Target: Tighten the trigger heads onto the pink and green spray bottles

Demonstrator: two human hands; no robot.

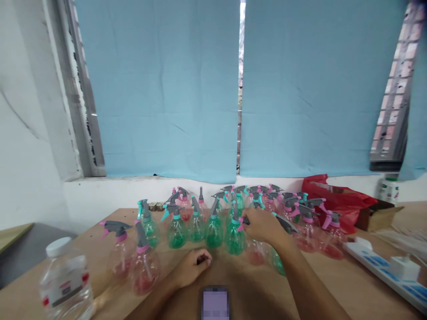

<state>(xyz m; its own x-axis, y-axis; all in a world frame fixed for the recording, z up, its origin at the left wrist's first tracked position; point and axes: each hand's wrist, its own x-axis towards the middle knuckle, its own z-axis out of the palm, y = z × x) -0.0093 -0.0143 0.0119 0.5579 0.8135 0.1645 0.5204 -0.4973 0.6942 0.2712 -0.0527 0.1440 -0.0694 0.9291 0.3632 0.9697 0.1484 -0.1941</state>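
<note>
My right hand (262, 226) reaches out to the crowd of spray bottles and is closed around the grey and pink trigger head of a pink spray bottle (256, 254). That bottle's base appears to stand on the table. Just left of it is a green spray bottle (234, 238); another green one (278, 262) is partly hidden behind my right forearm. My left hand (192, 268) rests on the table (247, 284), fingers curled in and nothing visible in them. Two pink spray bottles, one nearer (145, 271) and one behind it (120, 255), stand left of my left hand.
A clear water bottle (66, 284) with a white cap stands at front left. A phone (215, 304) is at the near edge. On the right are a white power strip (383, 271), a cardboard box (376, 216) and a red plastic bag (336, 200). Blue curtains (167, 89) hang behind.
</note>
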